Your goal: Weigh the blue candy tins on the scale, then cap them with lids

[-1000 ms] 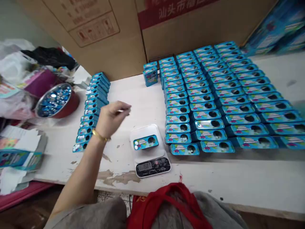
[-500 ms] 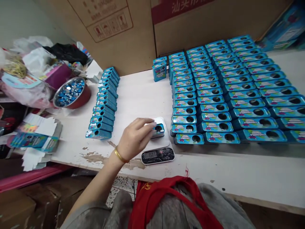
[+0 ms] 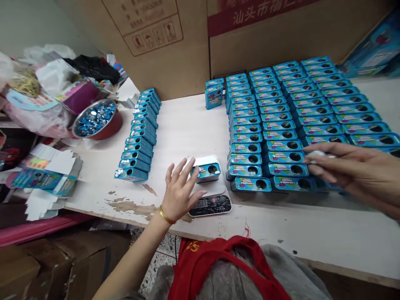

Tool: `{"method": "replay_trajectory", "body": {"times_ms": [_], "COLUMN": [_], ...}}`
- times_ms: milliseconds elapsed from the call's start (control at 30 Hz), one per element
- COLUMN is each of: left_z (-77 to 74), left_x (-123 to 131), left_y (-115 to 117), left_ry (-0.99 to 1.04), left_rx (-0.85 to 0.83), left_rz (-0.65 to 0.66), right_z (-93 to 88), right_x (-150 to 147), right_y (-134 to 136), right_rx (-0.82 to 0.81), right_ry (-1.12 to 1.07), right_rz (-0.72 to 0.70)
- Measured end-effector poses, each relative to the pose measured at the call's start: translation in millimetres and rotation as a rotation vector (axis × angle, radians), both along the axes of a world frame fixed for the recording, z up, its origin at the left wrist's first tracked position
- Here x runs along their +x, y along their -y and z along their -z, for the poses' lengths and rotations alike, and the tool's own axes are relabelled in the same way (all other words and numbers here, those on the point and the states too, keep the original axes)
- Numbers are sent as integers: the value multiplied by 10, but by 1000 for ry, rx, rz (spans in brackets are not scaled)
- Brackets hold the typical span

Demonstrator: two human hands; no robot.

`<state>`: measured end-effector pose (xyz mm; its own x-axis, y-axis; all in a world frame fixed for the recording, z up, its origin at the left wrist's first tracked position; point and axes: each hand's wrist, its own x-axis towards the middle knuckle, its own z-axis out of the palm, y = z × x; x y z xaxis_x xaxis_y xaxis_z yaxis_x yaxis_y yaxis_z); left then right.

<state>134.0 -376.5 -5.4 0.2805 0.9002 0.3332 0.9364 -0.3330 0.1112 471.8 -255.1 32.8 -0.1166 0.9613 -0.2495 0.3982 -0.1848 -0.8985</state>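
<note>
My left hand [image 3: 179, 189] hovers with fingers spread beside a small blue box [image 3: 206, 171] that lies on a white kitchen scale [image 3: 210, 189]. The fingertips are at the box's left end. My right hand [image 3: 353, 173] reaches in from the right above the front rows of blue boxes [image 3: 300, 121], its fingers pinched on a small white piece [image 3: 318, 154]. A row of filled blue boxes [image 3: 139, 135] runs along the left of the table.
A metal bowl [image 3: 96, 121] of blue and silver pieces stands at the left beside plastic bags. Flat cartons [image 3: 43, 179] lie at the table's left edge. Large cardboard boxes [image 3: 175, 41] stand behind. A red cloth [image 3: 218, 266] lies on my lap.
My left hand came down from mid-air to the box on the scale, then opened its fingers. My right hand has entered from the right, pinching a white piece.
</note>
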Motion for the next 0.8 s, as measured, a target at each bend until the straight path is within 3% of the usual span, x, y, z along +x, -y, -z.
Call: {"method": "replay_trajectory", "body": {"times_ms": [67, 133, 233, 367, 600, 800], "left_z": [-16, -30, -42, -34, 42, 179], "left_x": [84, 169, 266, 289, 151, -19], "left_y": [-82, -159, -239, -274, -203, 15], "left_ry": [10, 6, -10, -24, 111, 241], "left_rx": [-7, -11, 12, 34, 118, 95], "left_rz": [38, 65, 87, 94, -87, -227], "right_z": [-47, -104, -156, -163, -203, -231], "right_x": [-314, -572, -826, -1011, -1365, -1595], "right_y": [17, 67, 112, 91, 48, -4], "right_rx": [-226, -305, -283, -279, -251, -152], "right_ry": [-202, -269, -249, -249, -87, 106], "right_rz": [-115, -244, -406, -519, -674, -742]}}
